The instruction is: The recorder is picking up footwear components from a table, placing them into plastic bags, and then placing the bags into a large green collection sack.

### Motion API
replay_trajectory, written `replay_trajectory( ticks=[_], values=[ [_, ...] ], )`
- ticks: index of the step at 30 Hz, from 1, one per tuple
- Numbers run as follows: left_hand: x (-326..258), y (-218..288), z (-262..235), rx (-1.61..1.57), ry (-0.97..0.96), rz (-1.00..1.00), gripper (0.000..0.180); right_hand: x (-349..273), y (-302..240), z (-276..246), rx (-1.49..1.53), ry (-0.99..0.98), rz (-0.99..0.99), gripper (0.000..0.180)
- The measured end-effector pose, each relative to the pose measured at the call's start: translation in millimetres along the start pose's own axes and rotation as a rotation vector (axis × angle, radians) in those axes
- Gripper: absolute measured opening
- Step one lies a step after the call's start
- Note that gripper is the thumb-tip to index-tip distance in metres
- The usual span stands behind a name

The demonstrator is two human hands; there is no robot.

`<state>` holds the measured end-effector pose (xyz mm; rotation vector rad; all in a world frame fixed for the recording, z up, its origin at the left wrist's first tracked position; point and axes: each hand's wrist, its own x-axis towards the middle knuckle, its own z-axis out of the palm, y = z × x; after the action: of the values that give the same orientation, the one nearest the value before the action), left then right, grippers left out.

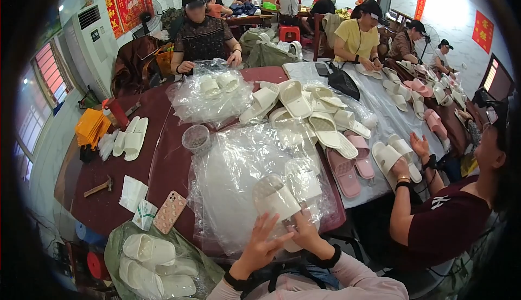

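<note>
A white slide slipper (267, 187) lies over a stack of clear plastic bags (228, 191) in front of me. My right hand (308, 234) grips the slipper at its near right side, with the fingers partly hidden beneath it. Beside its near left edge, my left hand (259, 247) has its fingers spread and holds nothing. Another white slipper (304, 178) sits just behind, at the right of the bag stack. Part of a white sole (293, 245) shows under my hands.
Beyond the bags is a pile of white slippers (296, 99), with pink slippers (343, 172) to its right. A phone (170, 212), a hammer (99, 186) and a round tub (196, 139) lie left. A green sack (122, 240) holds bagged slippers. Co-workers sit around; one handles slippers close at right.
</note>
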<state>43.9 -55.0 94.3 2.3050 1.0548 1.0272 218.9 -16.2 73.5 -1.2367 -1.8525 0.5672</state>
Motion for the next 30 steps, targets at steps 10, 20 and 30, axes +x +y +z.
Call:
replay_trajectory(
  ticks=[10,20,30],
  values=[
    [-27,-41,33,-1.068,0.562,-0.739,0.069,21,0,42,-0.13,-0.007,0.041,0.032],
    [-35,-53,44,-1.1,0.314,-0.822,0.075,44,25,71,-0.091,-0.164,0.173,0.051],
    [-27,-53,38,-1.193,0.463,-0.906,0.07,5,23,30,-0.285,-0.367,-0.235,0.065]
  ],
)
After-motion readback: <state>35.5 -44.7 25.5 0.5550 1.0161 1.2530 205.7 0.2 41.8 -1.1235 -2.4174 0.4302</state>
